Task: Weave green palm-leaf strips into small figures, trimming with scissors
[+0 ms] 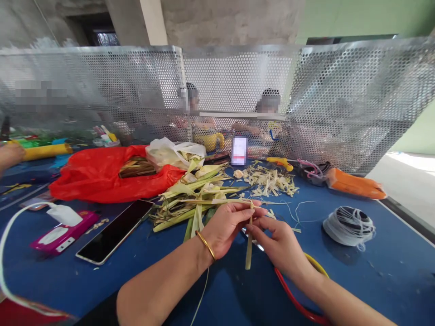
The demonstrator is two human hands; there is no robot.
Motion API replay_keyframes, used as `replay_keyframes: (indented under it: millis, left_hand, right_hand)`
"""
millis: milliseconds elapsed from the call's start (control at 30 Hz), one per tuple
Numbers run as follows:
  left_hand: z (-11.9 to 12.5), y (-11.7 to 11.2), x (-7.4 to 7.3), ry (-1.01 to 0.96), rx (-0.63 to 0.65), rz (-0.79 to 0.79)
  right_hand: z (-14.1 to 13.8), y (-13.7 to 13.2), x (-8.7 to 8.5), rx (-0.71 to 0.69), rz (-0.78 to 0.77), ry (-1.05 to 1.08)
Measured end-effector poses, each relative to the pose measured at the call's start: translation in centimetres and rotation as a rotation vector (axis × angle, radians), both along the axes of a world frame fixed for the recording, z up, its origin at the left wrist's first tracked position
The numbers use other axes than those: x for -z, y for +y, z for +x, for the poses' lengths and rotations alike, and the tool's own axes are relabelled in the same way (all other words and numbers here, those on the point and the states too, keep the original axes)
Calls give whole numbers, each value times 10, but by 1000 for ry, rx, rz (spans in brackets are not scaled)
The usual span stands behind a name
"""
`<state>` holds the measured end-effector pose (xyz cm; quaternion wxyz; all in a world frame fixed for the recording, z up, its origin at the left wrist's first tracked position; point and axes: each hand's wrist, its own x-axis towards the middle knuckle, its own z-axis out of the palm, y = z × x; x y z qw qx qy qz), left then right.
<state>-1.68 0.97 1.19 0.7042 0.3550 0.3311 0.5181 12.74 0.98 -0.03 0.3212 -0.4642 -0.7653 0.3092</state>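
A: Where is the leaf strip [249,254] now?
B: In the lower middle of the frame, between the two hands. Its long axis stands almost upright, and the free end points down toward the blue table [374,276].
A: Which hand has it?
B: Both. The left hand [226,226] pinches the top end, thumb against fingers. The right hand [277,242] grips it from the right side, a little lower. Neither hand is nearer.
A: And the pile of leaves [193,194]?
B: Just behind the left hand, near the centre of the frame.
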Motion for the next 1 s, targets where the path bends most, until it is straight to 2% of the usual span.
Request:
replay_keyframes:
  millis: [167, 333, 400, 500, 567, 700, 900, 1000]
  left_hand:
    - [3, 0, 1, -46, -13, -14]
    - [2, 0, 1, -69, -2, -31]
    - [-1, 1, 0, -65, 0, -38]
    - [-6, 1, -3, -61, 17, -78]
    - [-8, 0, -5, -73, 24, -106]
    - [-7, -1, -5, -32, 30, -153]
    - [-1, 2, 2, 192, -98, -89]
    - [-2, 5, 4, 262, -127, -67]
  right_hand:
    - [1, 0, -4, -86, 171, -17]
    - [8, -1, -12, -174, 278, -98]
    - [13, 0, -15, -122, 389, -137]
    - [19, 6, -17, 65, 546, -162]
    - [20, 11, -15, 96, 490, -171]
    - [18, 14, -10, 13, 291, -193]
    - [17, 9, -14, -40, 423, -274]
    - [21, 10, -19, -81, 408, -337]
